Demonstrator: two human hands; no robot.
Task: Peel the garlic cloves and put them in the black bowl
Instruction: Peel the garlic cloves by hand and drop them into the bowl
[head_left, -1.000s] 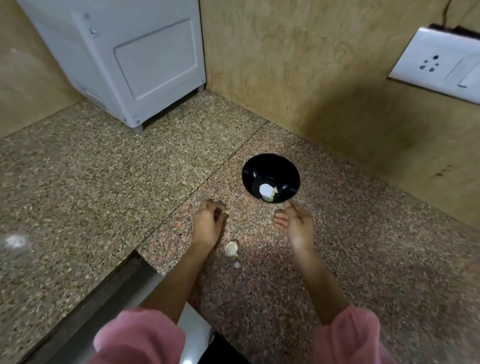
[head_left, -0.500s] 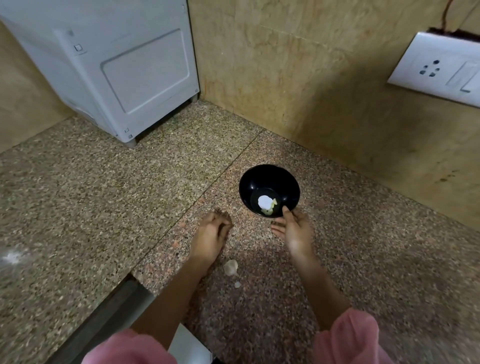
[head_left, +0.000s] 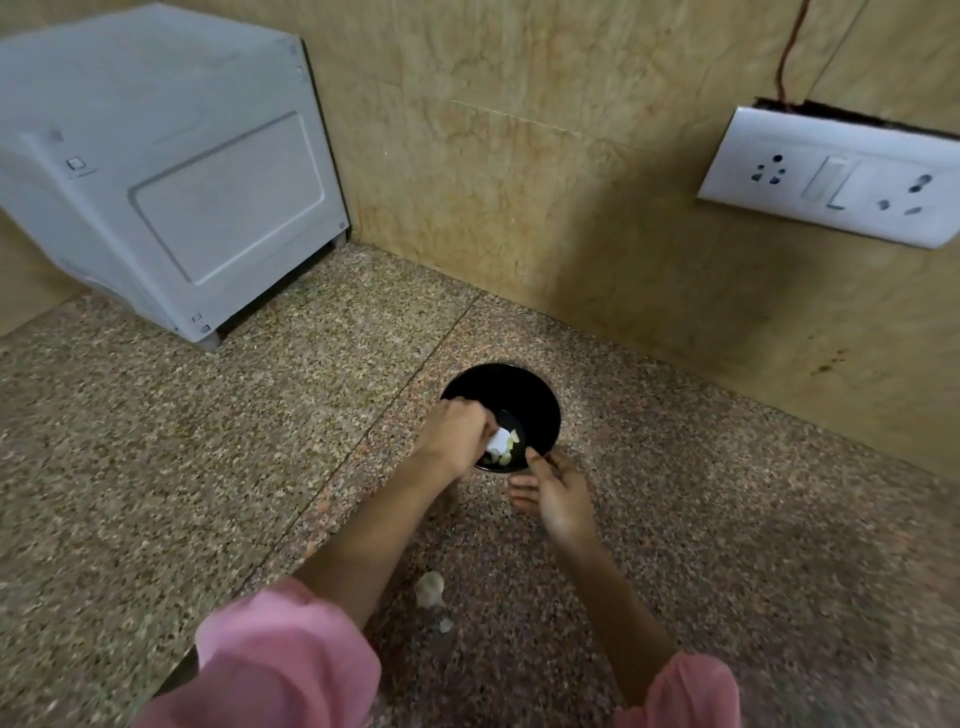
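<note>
- Fingers (head_left: 482, 417) of the left hand (head_left: 457, 434) curl into the round black bowl (head_left: 546, 410) at centre frame; I cannot tell whether they pinch anything.
- The right hand (head_left: 560, 501) has its fingers loosely spread beside the bowl's lower rim.
- Pale peeled garlic cloves (head_left: 508, 448) lie inside.

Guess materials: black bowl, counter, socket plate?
Black bowl: glossy, plastic or glazed ceramic, cannot tell which; soft sheen on its wall. Counter: polished speckled stone, granite-like; seam between slabs. Socket plate: smooth white plastic, probably; moulded look.
</note>
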